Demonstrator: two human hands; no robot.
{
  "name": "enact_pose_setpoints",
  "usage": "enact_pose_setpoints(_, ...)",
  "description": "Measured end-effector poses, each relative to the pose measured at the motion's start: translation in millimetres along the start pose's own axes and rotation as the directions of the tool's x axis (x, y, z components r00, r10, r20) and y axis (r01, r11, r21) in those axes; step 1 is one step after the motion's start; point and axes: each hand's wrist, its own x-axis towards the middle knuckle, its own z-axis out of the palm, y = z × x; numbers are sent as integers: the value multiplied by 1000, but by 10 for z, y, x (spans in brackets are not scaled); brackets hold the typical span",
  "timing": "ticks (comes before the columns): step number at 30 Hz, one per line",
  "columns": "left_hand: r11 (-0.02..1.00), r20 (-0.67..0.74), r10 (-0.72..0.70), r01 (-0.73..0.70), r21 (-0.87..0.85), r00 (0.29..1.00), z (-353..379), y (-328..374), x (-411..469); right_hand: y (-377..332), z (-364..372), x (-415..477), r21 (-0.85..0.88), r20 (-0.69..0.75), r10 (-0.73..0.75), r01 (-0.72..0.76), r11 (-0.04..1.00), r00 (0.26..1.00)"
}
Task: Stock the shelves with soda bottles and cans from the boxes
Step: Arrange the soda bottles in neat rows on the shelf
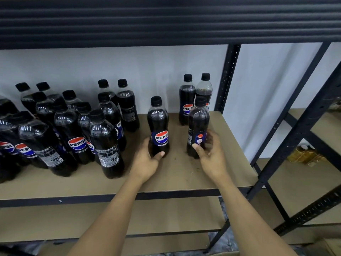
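Two black-capped Pepsi bottles stand upright on the tan shelf board [175, 174]. My left hand [147, 159] grips the base of the middle bottle [158, 124], thumb across its front. My right hand [210, 152] holds the lower part of the right bottle [198, 122], thumb on its label and fingers behind it. Two more bottles [186, 100] stand at the back right, just behind that one. Several bottles [77, 130] crowd the left half of the shelf.
A black upright post [227, 78] bounds the shelf on the right, with diagonal braces [295, 115] beyond it. A dark shelf [166, 21] hangs overhead. A lower shelf board [73, 218] lies below. Amber bottles [304, 154] sit on a neighbouring shelf at right.
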Motion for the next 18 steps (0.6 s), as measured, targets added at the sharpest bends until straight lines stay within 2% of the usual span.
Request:
enact_pose_setpoints(3, 989, 103, -29, 43, -143, 994, 49, 19, -68, 6, -63, -13, 19, -37, 3, -2, 1000, 999)
enact_pose_setpoints(6, 982, 112, -14, 34, -184, 994, 105, 69, -155, 58, -115, -18, 45, 39, 55, -57, 997, 998)
enact_pose_setpoints(9, 991, 55, -11, 19, -134, 998, 141, 196, -201, 105, -163, 20, 56, 112, 93, -100, 993, 989)
enact_pose_setpoints(14, 994, -115, -10, -3, -112, 993, 284, 307, -164, 47, -210, 62, 42, 93, 117, -122, 992, 989)
enact_pose_setpoints(18, 992, -108, 17, -30, -120, 994, 328, 242, -121, 65, -282, 36, 30, 111, 121, -125, 992, 986)
